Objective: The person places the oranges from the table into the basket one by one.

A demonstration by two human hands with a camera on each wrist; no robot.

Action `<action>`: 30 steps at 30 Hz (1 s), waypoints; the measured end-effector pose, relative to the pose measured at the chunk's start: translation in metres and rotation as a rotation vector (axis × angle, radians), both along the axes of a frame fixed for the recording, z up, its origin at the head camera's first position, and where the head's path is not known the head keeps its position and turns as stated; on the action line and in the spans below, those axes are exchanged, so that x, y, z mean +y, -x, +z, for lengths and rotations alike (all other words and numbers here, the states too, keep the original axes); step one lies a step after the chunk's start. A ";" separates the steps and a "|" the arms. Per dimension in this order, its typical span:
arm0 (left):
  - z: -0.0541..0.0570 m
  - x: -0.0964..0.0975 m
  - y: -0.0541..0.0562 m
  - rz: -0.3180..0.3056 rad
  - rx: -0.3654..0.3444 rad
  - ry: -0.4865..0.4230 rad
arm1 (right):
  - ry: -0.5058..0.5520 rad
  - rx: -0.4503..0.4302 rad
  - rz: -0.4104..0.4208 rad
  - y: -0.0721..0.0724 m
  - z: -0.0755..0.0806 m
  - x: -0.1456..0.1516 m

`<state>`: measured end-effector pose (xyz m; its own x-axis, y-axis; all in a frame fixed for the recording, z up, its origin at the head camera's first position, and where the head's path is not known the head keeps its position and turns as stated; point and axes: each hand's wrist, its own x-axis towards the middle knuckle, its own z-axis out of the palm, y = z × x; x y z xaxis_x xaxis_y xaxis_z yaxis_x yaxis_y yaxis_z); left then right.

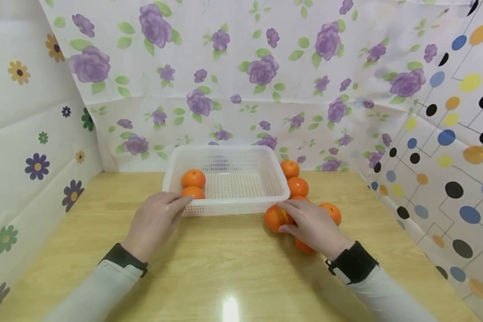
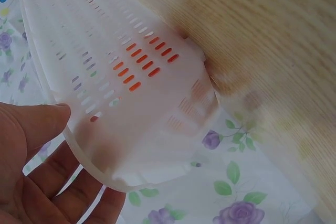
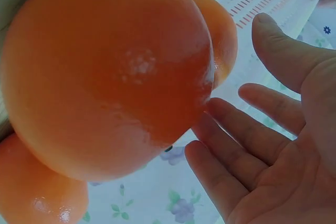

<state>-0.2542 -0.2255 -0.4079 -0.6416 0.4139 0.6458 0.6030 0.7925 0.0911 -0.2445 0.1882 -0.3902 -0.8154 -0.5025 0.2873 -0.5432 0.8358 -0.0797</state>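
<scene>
A white perforated plastic basket (image 1: 229, 207) stands on the table, with two oranges (image 1: 193, 178) inside at its left end. At the front left my left hand (image 1: 154, 221) grips its rim, thumb on the outer side and fingers over the edge, as the left wrist view shows. My right hand (image 1: 315, 226) is by the basket's front right corner, over a group of loose oranges, its fingers fairly straight and spread. One orange (image 1: 276, 218) is right at its thumb and fingertips. A large orange (image 3: 110, 77) fills much of the right wrist view, beside the fingers.
Several more oranges (image 1: 298, 187) lie along the basket's right side and under the right hand. The wooden table (image 1: 225, 259) runs back to a flowered cloth (image 1: 233, 80). Patterned cloths hang at the left (image 1: 36, 134) and right (image 1: 446, 147).
</scene>
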 end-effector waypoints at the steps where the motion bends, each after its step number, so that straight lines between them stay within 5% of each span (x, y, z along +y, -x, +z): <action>1: 0.001 0.000 0.001 -0.003 0.008 0.000 | -0.005 0.000 -0.004 0.001 0.002 0.000; 14: 0.003 0.001 0.005 -0.003 0.025 0.011 | -0.073 -0.006 -0.006 0.008 0.003 -0.007; 30: -0.004 0.002 0.002 0.012 0.024 0.031 | -0.079 0.003 -0.018 -0.002 -0.007 -0.013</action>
<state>-0.2559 -0.2237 -0.4120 -0.6309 0.4261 0.6484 0.5952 0.8019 0.0521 -0.2420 0.1751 -0.3975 -0.8236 -0.5089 0.2503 -0.5282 0.8491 -0.0117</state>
